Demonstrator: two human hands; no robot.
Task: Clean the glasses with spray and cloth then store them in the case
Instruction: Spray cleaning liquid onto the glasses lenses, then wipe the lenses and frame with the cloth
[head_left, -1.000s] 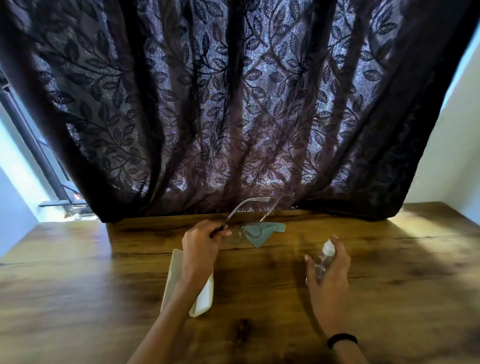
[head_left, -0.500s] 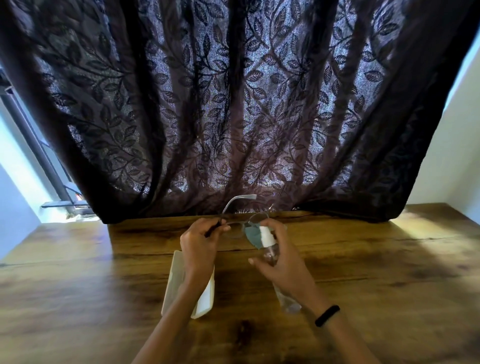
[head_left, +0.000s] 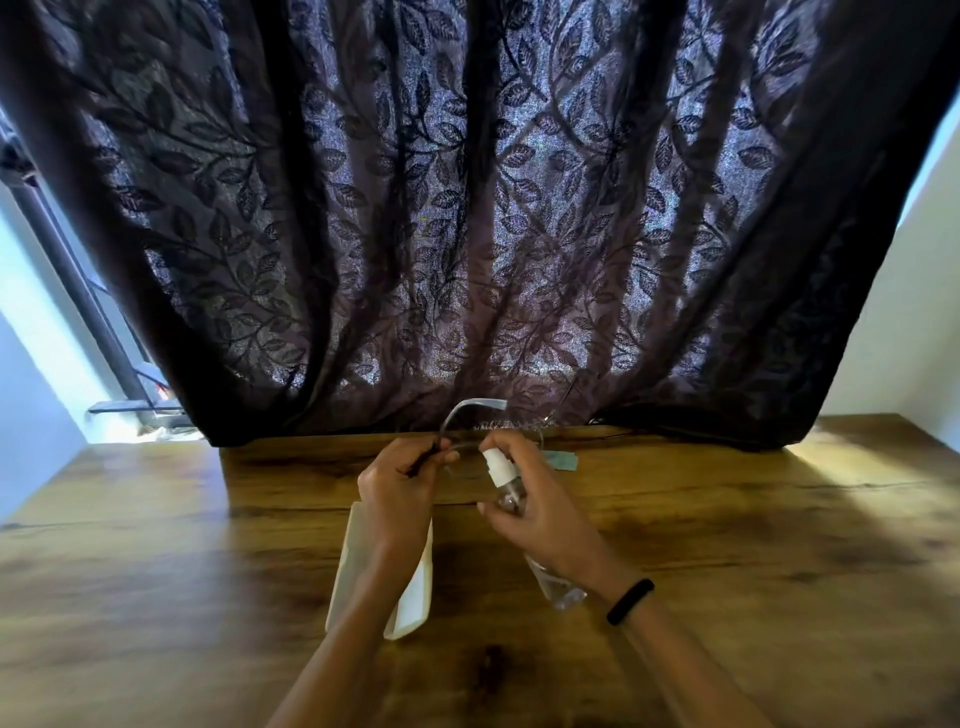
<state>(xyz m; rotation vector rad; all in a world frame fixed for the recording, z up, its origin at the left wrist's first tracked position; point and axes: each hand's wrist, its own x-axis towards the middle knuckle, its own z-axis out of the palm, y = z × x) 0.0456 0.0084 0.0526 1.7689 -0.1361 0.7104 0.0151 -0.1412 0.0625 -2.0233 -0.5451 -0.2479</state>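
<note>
My left hand (head_left: 397, 491) pinches the thin-framed glasses (head_left: 470, 410) by one corner and holds them up over the table, temples pointing away. My right hand (head_left: 540, 512) grips a clear spray bottle (head_left: 506, 478) with a white nozzle, tilted toward the lenses and close to them; its index finger rests on top of the nozzle. The bottle's base (head_left: 558, 590) shows below my wrist. A teal cloth (head_left: 561, 460) lies on the table behind my right hand, mostly hidden. The white glasses case (head_left: 410, 597) lies under my left forearm.
The wooden table (head_left: 727, 545) stretches wide on both sides. A dark leaf-patterned curtain (head_left: 467, 208) hangs along the table's far edge. A black band (head_left: 629, 601) sits on my right wrist. White wall stands at the far right.
My right hand brought the spray bottle from the right side of the table up to the glasses. The left hand stayed nearly still with the glasses.
</note>
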